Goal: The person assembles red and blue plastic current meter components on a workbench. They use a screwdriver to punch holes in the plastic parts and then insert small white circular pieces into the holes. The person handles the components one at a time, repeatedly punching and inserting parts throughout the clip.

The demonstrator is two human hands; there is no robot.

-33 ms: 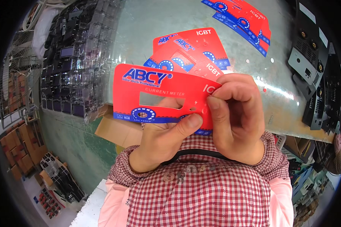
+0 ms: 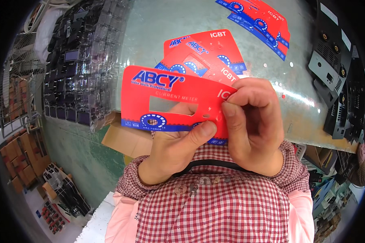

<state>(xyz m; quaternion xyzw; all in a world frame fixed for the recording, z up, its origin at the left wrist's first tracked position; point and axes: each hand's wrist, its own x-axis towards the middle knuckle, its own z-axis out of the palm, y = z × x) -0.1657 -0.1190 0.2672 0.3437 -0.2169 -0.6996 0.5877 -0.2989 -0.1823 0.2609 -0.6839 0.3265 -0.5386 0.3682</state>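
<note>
A red and blue panel sticker [image 2: 136, 107] with a rectangular cut-out window and round holes is held up in front of my chest, bending slightly. My left hand [image 2: 170, 150] grips its lower edge, thumb on the printed face and fingers behind. At the sticker's right end, the thumb and forefinger of my right hand [image 2: 255, 125] pinch the upper corner. More stickers of the same kind [image 2: 221, 48] lie overlapping on the table just beyond, partly hidden by the held one. Whatever is behind the right fingertips cannot be seen.
Another fanned pile of stickers [image 2: 257, 20] lies at the far right of the grey-green table [image 2: 150, 24]. Dark plastic parts in clear trays [image 2: 79, 60] fill the left side. Black housings [image 2: 328, 65] stand along the right edge. A cardboard box [image 2: 125, 137] sits below the near edge.
The held sticker's upper left corner has tilted up very slightly. Both hands keep the same grip.
</note>
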